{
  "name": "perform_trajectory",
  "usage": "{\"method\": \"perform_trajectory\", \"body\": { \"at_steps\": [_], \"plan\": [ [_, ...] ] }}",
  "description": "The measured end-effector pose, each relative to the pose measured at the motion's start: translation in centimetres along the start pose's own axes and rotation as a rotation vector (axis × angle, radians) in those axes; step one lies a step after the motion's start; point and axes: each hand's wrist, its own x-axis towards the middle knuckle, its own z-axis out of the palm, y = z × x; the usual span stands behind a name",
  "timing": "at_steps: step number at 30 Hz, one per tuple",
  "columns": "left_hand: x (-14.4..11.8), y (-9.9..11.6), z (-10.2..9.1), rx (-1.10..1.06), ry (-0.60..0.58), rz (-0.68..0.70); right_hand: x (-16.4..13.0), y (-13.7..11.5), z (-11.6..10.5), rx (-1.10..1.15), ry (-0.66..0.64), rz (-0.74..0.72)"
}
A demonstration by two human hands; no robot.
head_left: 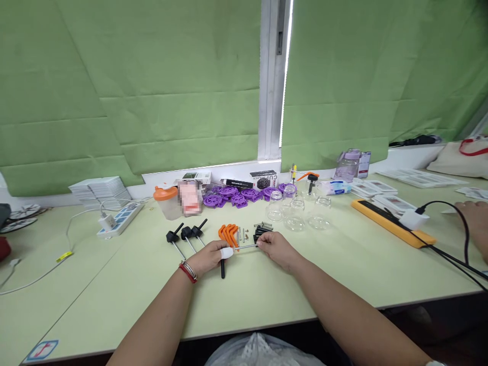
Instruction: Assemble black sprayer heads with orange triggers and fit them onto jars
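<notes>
Head view looks down on a pale green surface (114, 284) where both of the person's hands meet over a thin metal rod (246, 247). The left hand (208, 258), with a red band and a bangle at the wrist and a white cover on one fingertip, is closed around a black handle (222, 269) whose lower end pokes out below the fist, pointing back toward the person. The right hand (276, 249) pinches the far end of the rod between narrow fingertips. The rod runs nearly level from left to right between the two hands, its long axis across the view, so each hand has one end and neither is clearly nearer to its middle.

Just beyond the hands lie orange brackets (229, 233), a few small screws (244, 234) and a cluster of small black parts (262, 230). To the left of these, three more black-handled rods (186, 235) lie side by side, handles away from the person. Farther back stand clear glass jars (297, 208), purple gears (236, 195) and an orange-lidded cup (166, 202). A white power strip (120, 218) sits well to the left, and a long orange bar (392, 223) with a black cable (450, 239) lies to the right. Another person's hand (475, 213) rests at the far right edge, well apart from the work.
</notes>
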Motion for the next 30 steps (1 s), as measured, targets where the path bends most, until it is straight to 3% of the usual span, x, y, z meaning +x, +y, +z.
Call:
{"method": "perform_trajectory", "body": {
  "at_steps": [17,30],
  "plan": [
    [0.3,-0.8,-0.3,0.015,-0.002,0.012,0.2,0.6,0.3,-0.081,-0.059,0.007],
    [0.0,-0.3,-0.1,-0.034,-0.022,0.004,0.8,1.8,0.4,-0.115,-0.007,-0.063]
  ]
}}
